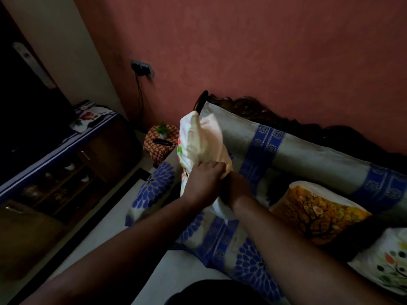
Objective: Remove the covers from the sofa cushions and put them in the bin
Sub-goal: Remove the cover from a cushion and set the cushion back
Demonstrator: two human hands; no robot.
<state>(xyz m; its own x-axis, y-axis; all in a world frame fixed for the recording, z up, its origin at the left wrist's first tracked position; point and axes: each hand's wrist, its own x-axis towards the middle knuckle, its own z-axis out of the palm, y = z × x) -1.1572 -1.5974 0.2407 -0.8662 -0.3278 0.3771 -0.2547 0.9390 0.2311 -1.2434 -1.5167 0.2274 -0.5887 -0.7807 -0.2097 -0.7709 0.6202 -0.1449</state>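
— Over the sofa (259, 227), what's up?
— A cushion (202, 142) stands upright on the seat, held at its lower end.
— Which hand?
— Both. The left hand (204, 181) has fingers curled into the white cover (193, 133); the right hand (235, 190), touching it, clutches the cloth beneath.
— Others?
— Two cushions, orange (317, 214) and white (387, 263), lie to the right.

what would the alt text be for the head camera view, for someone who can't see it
Both hands, left hand and right hand, grip a white cushion held upright over a blue-patterned sofa. An orange tree-print cushion and a white leaf-print cushion lie on the seat to the right.
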